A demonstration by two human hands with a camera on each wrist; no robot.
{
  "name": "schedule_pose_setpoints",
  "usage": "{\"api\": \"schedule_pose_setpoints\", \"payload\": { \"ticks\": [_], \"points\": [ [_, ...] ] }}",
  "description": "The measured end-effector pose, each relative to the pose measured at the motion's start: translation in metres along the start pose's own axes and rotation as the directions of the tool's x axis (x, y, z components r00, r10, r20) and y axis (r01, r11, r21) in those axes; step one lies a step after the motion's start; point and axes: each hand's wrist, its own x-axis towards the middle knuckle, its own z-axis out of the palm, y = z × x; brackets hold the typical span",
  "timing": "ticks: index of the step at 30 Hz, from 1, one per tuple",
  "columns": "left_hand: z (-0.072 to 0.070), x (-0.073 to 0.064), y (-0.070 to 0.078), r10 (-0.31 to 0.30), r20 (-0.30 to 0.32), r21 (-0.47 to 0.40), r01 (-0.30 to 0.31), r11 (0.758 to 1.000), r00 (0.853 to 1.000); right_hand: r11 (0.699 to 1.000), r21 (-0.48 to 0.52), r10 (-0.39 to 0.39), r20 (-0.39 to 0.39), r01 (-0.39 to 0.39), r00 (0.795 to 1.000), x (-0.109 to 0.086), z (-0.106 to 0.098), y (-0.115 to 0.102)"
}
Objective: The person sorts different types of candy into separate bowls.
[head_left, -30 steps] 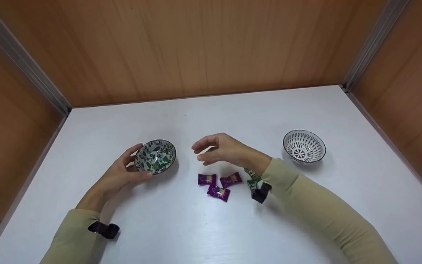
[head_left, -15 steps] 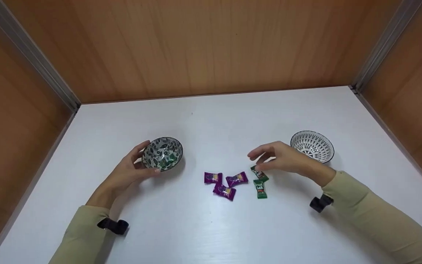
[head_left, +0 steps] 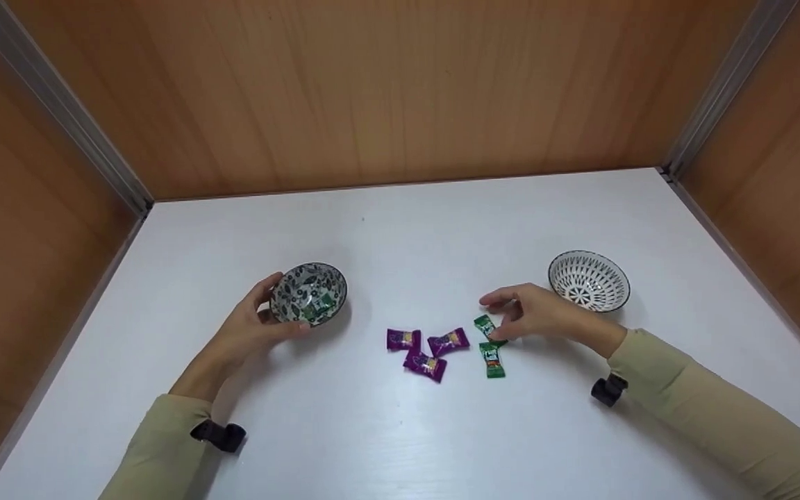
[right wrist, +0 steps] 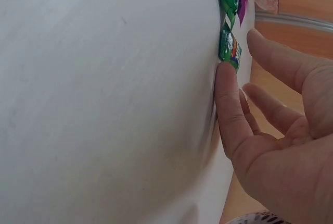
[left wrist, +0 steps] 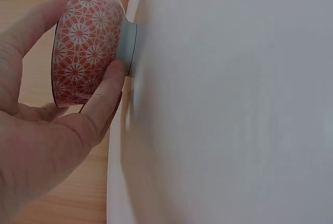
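My left hand [head_left: 247, 330] holds a small bowl [head_left: 294, 286] by its side, with thumb at the near rim. Inside, the bowl has a dark leafy pattern, and green-wrapped candy [head_left: 318, 305] lies at its bottom. Its outside, red with white flowers, shows in the left wrist view, where a finger reaches the foot. Over on the right, my right hand [head_left: 546, 316] is low above the table with parted fingers. Its thumb tip is right at a green-wrapped candy [head_left: 485, 326]; a second green candy [head_left: 492, 361] lies just nearer to me.
Left of the green candies, purple-wrapped candies [head_left: 425, 364] lie in a loose cluster on the white table [head_left: 400, 444]. A white bowl with dark dashes [head_left: 591, 271] stands behind my right wrist. Wooden panels [head_left: 400, 90] enclose the back and sides.
My right hand has gone from beside the left bowl rightward to the green candies, then lowered so its thumb meets the farther one. My left hand keeps holding the bowl.
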Motion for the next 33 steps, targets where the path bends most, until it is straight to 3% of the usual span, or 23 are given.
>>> {"api": "schedule_pose_setpoints", "payload": {
  "ticks": [5,17,25,33],
  "points": [
    [0.004,0.003,-0.001,0.028,0.013,0.001,-0.028,1.000,1.000,0.998,-0.065,-0.001,-0.022,0.000,1.000,0.002,0.000,0.003],
    [0.007,0.006,-0.003,0.057,-0.005,0.056,-0.057,0.997,0.998,0.994,-0.109,0.000,-0.028,-0.003,1.000,0.007,0.001,0.001],
    [0.004,0.004,0.001,0.021,-0.013,0.104,-0.019,0.994,1.000,0.996,-0.086,-0.019,-0.025,0.016,1.000,0.010,0.005,-0.001],
    [0.005,0.012,0.003,0.009,-0.008,0.101,-0.008,0.995,1.000,0.998,-0.025,-0.053,-0.038,0.052,0.998,0.009,0.006,-0.003]
  ]
}}
